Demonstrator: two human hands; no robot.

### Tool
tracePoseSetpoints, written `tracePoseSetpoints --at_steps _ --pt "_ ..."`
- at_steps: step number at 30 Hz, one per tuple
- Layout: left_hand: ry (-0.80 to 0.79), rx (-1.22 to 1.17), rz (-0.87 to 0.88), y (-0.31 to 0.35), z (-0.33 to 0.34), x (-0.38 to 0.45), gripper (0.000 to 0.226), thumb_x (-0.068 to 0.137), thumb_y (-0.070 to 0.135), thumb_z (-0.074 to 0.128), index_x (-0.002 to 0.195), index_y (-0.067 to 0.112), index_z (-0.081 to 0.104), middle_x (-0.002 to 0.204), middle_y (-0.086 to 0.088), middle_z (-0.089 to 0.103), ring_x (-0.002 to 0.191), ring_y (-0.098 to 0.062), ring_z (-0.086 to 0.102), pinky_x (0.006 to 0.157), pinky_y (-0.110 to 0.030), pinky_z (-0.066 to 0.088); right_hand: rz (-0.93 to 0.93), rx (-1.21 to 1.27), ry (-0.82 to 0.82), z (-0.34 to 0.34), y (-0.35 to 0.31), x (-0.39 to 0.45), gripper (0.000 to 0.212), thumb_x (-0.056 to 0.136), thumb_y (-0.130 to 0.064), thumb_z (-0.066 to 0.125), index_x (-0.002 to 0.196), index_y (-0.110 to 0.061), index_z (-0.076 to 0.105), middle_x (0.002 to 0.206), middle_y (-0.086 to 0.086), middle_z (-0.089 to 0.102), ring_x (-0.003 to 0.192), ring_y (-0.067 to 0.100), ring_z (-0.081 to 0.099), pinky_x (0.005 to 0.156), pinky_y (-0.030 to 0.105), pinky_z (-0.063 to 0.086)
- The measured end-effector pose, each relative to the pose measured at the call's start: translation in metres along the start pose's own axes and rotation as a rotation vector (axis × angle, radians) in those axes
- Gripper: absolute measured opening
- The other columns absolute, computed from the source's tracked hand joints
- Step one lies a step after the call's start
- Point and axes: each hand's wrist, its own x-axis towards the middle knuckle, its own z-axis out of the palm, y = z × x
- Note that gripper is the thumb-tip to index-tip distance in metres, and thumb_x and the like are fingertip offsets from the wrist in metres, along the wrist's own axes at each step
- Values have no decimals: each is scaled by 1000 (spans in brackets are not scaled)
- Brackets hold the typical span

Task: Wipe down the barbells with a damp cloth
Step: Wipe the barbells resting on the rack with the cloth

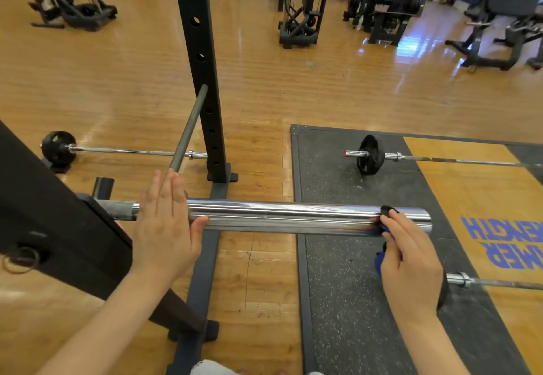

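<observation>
Right before us, the chrome barbell sleeve [293,217] runs level across the view, its inner end sitting on the dark rack [67,228] to our left and its free end hanging over the rubber mat [338,272]. Our right hand [408,263] is the grip on the cloth [385,239]: fingers and thumb are curled around the dark blue-and-black fabric, pinching it against the sleeve close to the free end. The wrist comes up from below, knuckles toward us, the forearm angled in from the lower right.

Well to the left of that grip, our left hand [166,222] lies flat on the sleeve near the collar, fingers straight and together, pointing away from us, the thumb spread out along the underside of the chrome. Nothing is held in it; it only presses.

Beyond the grip, a second barbell [440,158] lies on the mat with a black plate [370,154] on its end; just right of the grip, a third bar [499,283] pokes out from behind our wrist. Farther left, past the pressing hand, another loaded bar [123,150] rests on the floor behind a black upright [202,75] with holes, and a grey pin [188,128] slants beside it. The floor [338,92] is glossy yellow wood, and gym machines [299,7] line the far side.
</observation>
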Motion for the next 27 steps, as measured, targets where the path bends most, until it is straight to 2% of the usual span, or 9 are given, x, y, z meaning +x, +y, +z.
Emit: tracePoseSetpoints --at_steps 3,8,11,14,17,22,27 --pt "-43 6 -9 -2 -3 11 84 98 54 6 139 -15 31 145 -30 36 139 -41 27 112 -49 19 -2 -5 20 -1 -2 13 36 91 -17 42 108 2 68 111 16 67 107 21 56 101 14 32" --pt "-127 49 25 -7 -6 34 92 91 62 -2 145 -10 21 153 -24 24 145 -33 16 116 -38 4 -18 -60 -28 14 -2 21 35 90 -15 43 105 3 69 111 18 67 108 34 61 99 24 33" --pt "-72 26 16 -5 -10 27 87 95 59 5 145 -10 21 153 -26 22 144 -36 16 116 -36 -2 -41 -54 -1 12 1 0 35 92 -12 41 106 3 69 115 17 65 113 29 55 104 25 33" --pt "-8 -47 -35 1 -13 6 80 96 52 19 146 -10 20 154 -26 19 144 -37 13 117 -40 2 -71 -42 12 4 6 -20 32 91 -8 43 108 4 68 119 9 59 116 25 50 109 18 29" --pt "18 -37 -39 6 -9 -13 79 99 52 14 145 -12 21 152 -29 20 144 -40 13 118 -41 1 -43 -32 1 -2 9 -26 33 90 -8 43 109 5 67 117 4 57 114 24 51 107 18 31" --pt "54 -9 -32 2 3 -10 77 100 49 14 145 -13 17 152 -31 18 143 -42 13 120 -39 -3 -17 -44 57 0 8 4 33 92 -9 43 110 6 66 117 17 63 117 24 49 110 16 28" --pt "89 -47 11 -3 1 10 73 102 45 14 140 -15 28 146 -33 30 139 -44 24 119 -36 -1 21 -64 2 12 8 16 36 93 -14 41 110 3 67 116 17 65 113 31 57 108 17 26"
